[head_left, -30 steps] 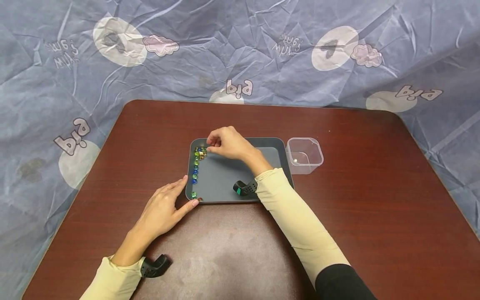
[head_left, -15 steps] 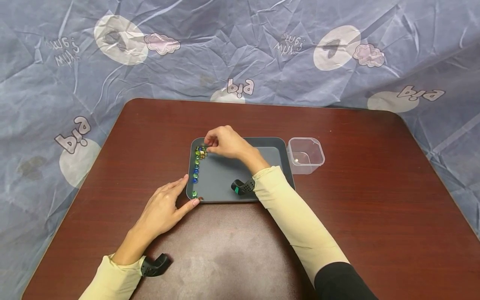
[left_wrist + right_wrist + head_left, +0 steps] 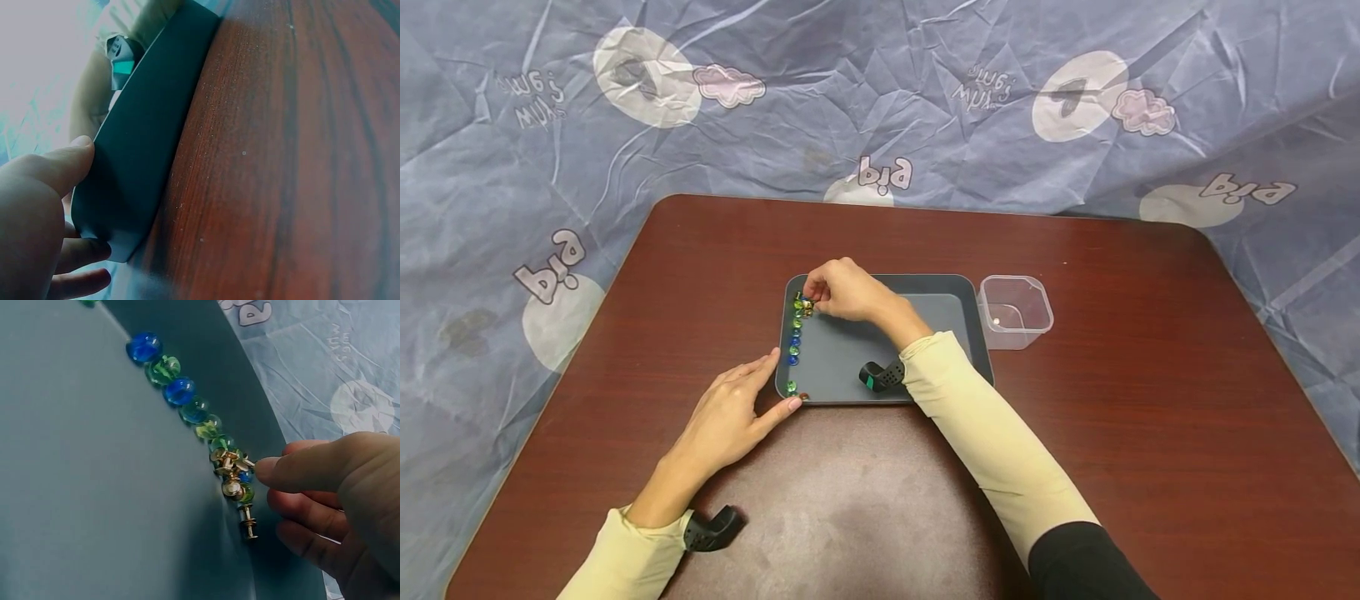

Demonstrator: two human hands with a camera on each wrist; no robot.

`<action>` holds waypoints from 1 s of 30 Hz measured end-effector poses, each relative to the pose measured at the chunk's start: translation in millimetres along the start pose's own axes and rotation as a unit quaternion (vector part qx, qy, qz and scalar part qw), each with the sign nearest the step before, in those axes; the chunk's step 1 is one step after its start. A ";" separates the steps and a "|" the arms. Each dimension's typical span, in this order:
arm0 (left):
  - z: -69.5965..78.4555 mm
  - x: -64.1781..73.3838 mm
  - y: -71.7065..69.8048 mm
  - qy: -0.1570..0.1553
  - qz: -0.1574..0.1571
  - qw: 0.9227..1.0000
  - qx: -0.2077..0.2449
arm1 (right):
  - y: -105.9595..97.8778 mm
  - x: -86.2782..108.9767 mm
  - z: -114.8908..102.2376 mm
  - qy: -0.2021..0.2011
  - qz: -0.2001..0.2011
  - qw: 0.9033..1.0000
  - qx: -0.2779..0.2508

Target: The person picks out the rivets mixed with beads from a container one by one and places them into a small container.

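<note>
While the left hand (image 3: 726, 417), lower left, rests loosely extended fingers on the gray tray (image 3: 842, 367), glass marbles (image 3: 795, 342) line the tray's left wall beside heaped gold pins (image 3: 230, 467). Near center, the right hand's (image 3: 850, 293) bent fingers reach them, any grip unclear; a stray fingertip nudge could send round marbles rolling.

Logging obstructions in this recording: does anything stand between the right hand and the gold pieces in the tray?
Nothing visible: the right hand has its thumb tip beside the nearest of the gold pieces; contact is unclear.
</note>
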State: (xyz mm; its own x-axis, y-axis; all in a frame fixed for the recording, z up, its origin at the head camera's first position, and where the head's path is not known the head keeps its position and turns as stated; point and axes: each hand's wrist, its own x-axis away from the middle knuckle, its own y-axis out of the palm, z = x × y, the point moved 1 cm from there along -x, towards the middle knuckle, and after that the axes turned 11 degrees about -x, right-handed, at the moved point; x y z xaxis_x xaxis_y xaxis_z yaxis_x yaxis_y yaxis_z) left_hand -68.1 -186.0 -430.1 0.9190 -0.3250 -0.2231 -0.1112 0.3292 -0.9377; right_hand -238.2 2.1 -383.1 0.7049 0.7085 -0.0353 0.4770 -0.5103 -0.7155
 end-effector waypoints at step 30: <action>-0.1 -1.1 -0.6 -0.006 -0.011 1.000 -0.001 | 14.8 -10.6 4.3 0.002 -0.046 0.998 0.030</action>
State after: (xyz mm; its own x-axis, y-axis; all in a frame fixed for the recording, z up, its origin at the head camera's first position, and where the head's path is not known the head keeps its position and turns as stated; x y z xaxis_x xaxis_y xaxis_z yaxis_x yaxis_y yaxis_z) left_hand -69.1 -185.9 -429.3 0.9253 -0.3222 -0.1998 -0.0918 0.3210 -0.9426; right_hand -240.9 -10.8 -396.3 0.6610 0.7496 0.0356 0.5083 -0.4123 -0.7561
